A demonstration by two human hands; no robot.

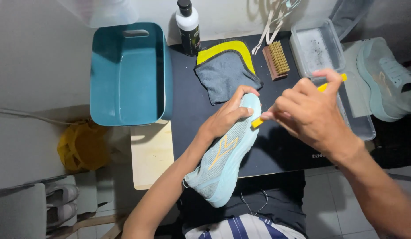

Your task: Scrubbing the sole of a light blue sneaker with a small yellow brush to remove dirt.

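A light blue mesh sneaker [223,163] with a yellow side mark lies tilted over the black mat, toe pointing away from me. My left hand [229,113] grips its toe end from the left. My right hand [309,110] holds a thin yellow-handled brush [257,122], whose tip touches the shoe's toe edge. The handle's far end pokes out past my fingers.
A teal plastic tub [125,75] stands at the left. On the black mat [276,150] lie a grey and yellow cloth [225,73], a wooden brush [276,59] and a dark bottle [187,26]. Clear trays [314,48] and the second sneaker [387,79] sit at the right.
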